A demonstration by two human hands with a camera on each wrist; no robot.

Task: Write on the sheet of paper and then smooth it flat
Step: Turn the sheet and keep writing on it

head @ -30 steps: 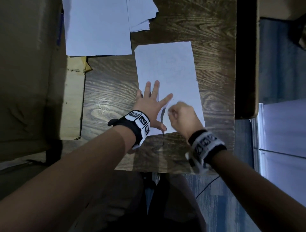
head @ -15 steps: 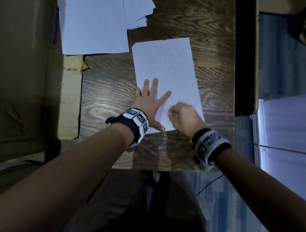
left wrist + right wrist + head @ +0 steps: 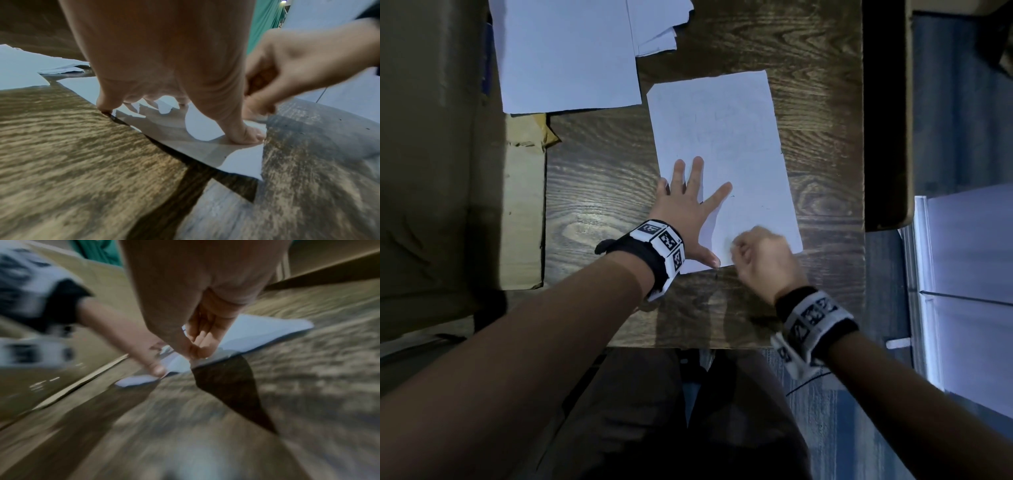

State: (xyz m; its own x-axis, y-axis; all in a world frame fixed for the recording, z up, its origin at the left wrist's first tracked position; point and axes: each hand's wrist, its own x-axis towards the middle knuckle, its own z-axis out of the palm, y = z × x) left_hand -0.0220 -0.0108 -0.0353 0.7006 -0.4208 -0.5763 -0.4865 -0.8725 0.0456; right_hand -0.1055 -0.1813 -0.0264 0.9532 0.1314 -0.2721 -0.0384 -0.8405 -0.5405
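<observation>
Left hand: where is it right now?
In the head view the left hand lies spread flat on the near left part of the sheet of paper, its thumb at the near edge, just left of the curled right hand.

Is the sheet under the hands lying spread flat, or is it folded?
Spread flat, unfolded. The sheet lies as one full rectangle on the table, with the left hand pressing its near left part with straight fingers.
</observation>
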